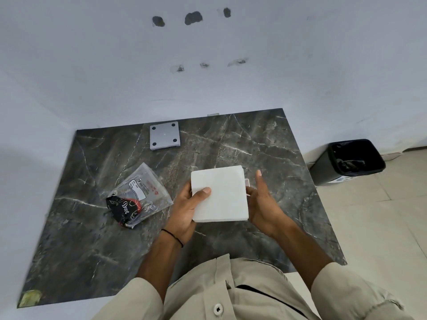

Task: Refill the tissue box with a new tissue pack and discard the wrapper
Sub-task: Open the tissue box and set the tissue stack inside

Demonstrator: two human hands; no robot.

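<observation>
A white stack of tissues (221,192) is held above the dark marble table (265,153). My left hand (184,209) grips its left edge, thumb on top. My right hand (263,199) cups the right edge, fingers partly spread; a small white piece, perhaps the tissue box, peeks out beside it (247,182). The clear plastic wrapper (141,195) with black and red print lies empty on the table to the left. A grey square lid or base plate (164,135) with dark corner feet rests at the table's far edge.
A black waste bin (346,162) with a dark liner stands on the tiled floor to the right of the table, against the white wall. The table's right edge runs close to it.
</observation>
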